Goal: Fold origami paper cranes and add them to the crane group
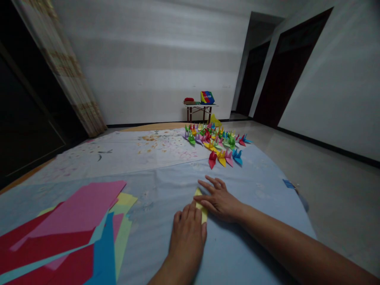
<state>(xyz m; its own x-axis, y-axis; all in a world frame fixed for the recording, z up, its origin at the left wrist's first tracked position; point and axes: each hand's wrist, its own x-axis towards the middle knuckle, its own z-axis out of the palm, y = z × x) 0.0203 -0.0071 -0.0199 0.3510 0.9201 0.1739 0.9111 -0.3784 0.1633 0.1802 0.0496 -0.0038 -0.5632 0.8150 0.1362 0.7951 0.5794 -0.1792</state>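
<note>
A small piece of pale yellow folded paper (204,213) lies on the tablecloth, partly covered by my hands. My left hand (187,229) is closed on its left and near side, fingers bent together and the thumb by the lower edge. From the right, my right hand (221,198) reaches across the sheet with its fingers stretched and spread, the index finger and thumb lying on the paper. The fingertips of both hands nearly meet at the paper's left edge. How the folds run underneath is hidden.
Colored paper sheets (74,213) lie in a loose pile at the left. Many folded paper cranes (221,142) stand at the far right of the round table (166,186). Beyond it, a small stand (198,106) bears a colorful box (207,97) by the wall.
</note>
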